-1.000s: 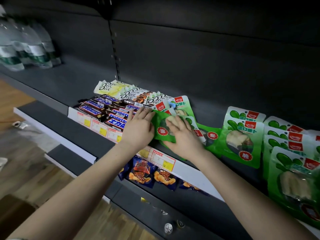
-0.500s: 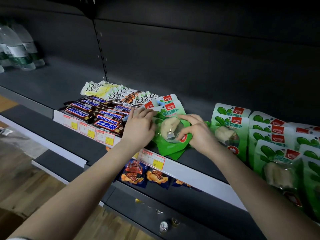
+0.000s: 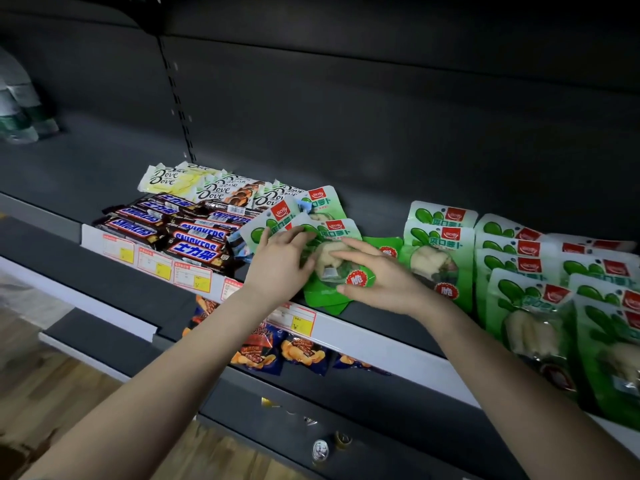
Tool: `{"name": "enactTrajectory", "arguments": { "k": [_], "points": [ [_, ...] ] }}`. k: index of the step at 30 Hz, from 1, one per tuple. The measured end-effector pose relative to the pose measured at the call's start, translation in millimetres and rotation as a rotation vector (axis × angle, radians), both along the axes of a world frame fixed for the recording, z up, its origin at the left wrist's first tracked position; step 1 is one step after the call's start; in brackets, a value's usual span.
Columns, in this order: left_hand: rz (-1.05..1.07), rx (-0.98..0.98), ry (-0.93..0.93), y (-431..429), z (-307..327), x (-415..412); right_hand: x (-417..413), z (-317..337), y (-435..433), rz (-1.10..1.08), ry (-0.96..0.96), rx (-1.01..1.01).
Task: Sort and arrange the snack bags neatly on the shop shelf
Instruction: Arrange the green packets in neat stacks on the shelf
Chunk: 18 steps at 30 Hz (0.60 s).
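A loose pile of green radish snack bags (image 3: 320,202) lies on the dark shelf (image 3: 377,323) beside the chocolate bars. On top of it is one green bag (image 3: 334,233) with a red round label. My left hand (image 3: 277,261) rests on the pile's left side, fingers fairly straight across the bags. My right hand (image 3: 377,275) holds the top bag, with fingers over its clear window and the thumb at its lower edge. To the right, more green bags (image 3: 436,237) lie in overlapping rows (image 3: 519,261).
Snickers bars (image 3: 194,233) and Dove bars (image 3: 207,192) fill the shelf left of the pile. Blue chip bags (image 3: 298,355) sit on the shelf below. Water bottles (image 3: 17,109) stand far left. A white price rail (image 3: 349,332) edges the shelf front.
My right hand has drawn the top green bag onto the pile and spread its fingers over it. My left hand has slid up onto the bags. The view has shifted right.
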State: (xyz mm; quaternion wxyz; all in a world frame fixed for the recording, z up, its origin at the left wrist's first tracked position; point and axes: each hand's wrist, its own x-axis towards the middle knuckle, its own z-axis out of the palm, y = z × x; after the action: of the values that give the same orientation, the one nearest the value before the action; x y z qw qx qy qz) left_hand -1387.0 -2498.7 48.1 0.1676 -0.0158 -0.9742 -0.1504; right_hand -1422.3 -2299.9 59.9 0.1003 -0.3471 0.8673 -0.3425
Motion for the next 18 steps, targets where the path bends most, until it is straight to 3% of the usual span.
{"name": "enactTrajectory", "arguments": {
  "k": [3, 6, 14, 18],
  "points": [
    [-0.042, 0.004, -0.012, -1, 0, 4, -4, -4, -10, -0.233, -0.070, -0.190],
    [-0.069, 0.026, -0.002, -1, 1, 6, -9, -9, -17, -0.388, -0.010, -0.150],
    [-0.148, -0.015, 0.005, 2, 2, 2, 0, -17, -6, -0.212, 0.457, -0.052],
    [-0.199, -0.009, 0.037, 21, 6, -9, 4, -17, 20, -0.148, 0.474, 0.170]
  ]
}}
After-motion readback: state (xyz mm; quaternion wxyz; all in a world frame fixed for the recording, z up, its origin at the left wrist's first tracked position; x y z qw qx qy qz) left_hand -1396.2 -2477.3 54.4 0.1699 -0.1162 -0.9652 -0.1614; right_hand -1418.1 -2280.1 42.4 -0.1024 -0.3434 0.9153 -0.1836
